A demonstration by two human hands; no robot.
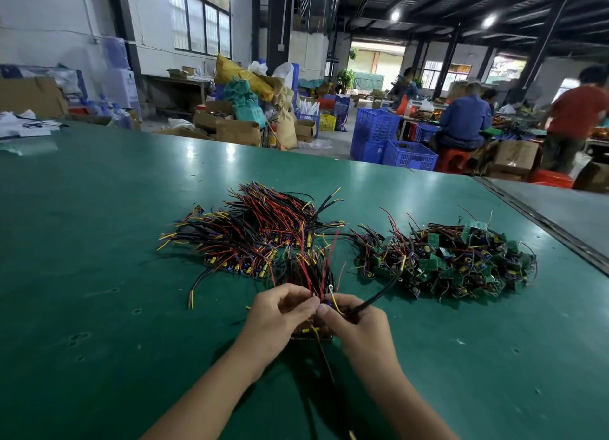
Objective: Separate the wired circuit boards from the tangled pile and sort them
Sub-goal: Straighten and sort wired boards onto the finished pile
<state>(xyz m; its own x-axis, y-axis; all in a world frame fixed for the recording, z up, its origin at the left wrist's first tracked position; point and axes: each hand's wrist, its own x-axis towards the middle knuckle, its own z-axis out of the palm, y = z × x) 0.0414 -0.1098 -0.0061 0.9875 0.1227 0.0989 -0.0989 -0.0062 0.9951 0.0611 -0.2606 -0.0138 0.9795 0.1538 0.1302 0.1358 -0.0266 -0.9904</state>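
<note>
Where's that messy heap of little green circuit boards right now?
In the head view, the heap of green boards lies right of centre on the green table, beside the laid-out wire bundles, beyond the right hand.

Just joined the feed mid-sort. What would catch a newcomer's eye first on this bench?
First, at the near centre, the left hand and right hand both pinch a bundle of red and black wires. Beyond them, left of centre, lies a heap of boards with its long wires fanned out. To the right sits a tangled pile of green circuit boards, all on the green table.
</note>
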